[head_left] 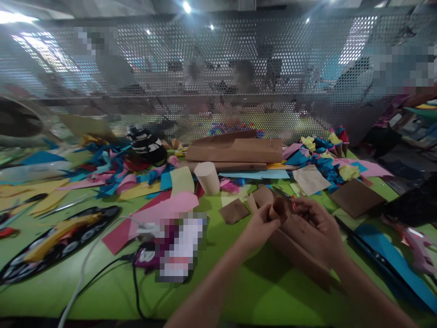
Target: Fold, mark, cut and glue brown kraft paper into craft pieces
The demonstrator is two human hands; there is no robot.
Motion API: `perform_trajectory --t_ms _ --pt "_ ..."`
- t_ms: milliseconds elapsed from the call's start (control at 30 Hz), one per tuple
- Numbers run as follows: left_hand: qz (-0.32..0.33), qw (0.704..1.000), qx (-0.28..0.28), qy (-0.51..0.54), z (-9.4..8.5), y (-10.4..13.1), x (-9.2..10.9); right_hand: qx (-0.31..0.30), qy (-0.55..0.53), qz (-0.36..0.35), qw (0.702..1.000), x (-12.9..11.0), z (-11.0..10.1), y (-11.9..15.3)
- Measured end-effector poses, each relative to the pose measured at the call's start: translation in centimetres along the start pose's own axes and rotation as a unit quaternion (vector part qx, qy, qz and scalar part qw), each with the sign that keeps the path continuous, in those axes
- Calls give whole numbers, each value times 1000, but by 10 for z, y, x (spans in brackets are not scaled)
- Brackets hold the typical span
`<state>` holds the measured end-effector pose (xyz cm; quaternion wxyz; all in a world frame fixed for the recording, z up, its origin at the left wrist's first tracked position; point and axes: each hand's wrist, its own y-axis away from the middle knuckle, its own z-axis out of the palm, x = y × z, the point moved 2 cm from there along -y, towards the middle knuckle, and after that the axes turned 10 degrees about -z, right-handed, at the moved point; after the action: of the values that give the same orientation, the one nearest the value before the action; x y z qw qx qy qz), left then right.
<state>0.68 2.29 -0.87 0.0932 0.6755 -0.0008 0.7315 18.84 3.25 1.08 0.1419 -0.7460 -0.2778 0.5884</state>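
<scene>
My left hand [261, 228] pinches the near side of a small roll of brown paper [279, 207], its open end towards me. To the right, my right hand [319, 228] is closed with its fingers curled. A thin dark tool with a red part [293, 204] shows at its fingertips; its kind cannot be made out. Beneath both hands stretches a long folded strip of brown paper [303, 257], slanting to the lower right. Just left of the roll lies a small brown paper square [234, 211]. A cream cylinder [207, 178] stands upright beyond it.
Crumpled coloured paper [317, 152] lies at the back right, near folded brown sheets [235, 150]. A pink glue gun [418, 248] is at the far right. Left are a blurred phone-like thing [180, 250], cables [85, 259] and a black pouch [99, 223]. A perforated screen [211, 82] stands behind.
</scene>
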Motion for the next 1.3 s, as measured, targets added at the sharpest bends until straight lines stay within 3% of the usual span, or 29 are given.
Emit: perform_trajectory --t_ms 300,567,733,867,967,1133,1300 --pt "-26 996 -79 39 5 4 10 -78 63 -72 992 -7 3 -4" --pt "-78 994 -75 -5 -10 9 12 -37 57 -49 996 0 -2 -6" --pt "-77 995 -62 -22 -11 8 9 -81 26 -16 996 -3 3 -7" --pt "-77 991 -111 -11 -8 7 12 -82 3 -1 997 -5 2 -10" --pt "-67 989 -131 -15 -8 8 16 -76 -50 50 995 -5 3 -10" --pt "-22 991 -72 -110 -9 7 18 -97 -164 161 968 -7 11 -6" --pt "8 984 -70 -161 -7 5 19 -95 -165 163 968 -8 12 -8"
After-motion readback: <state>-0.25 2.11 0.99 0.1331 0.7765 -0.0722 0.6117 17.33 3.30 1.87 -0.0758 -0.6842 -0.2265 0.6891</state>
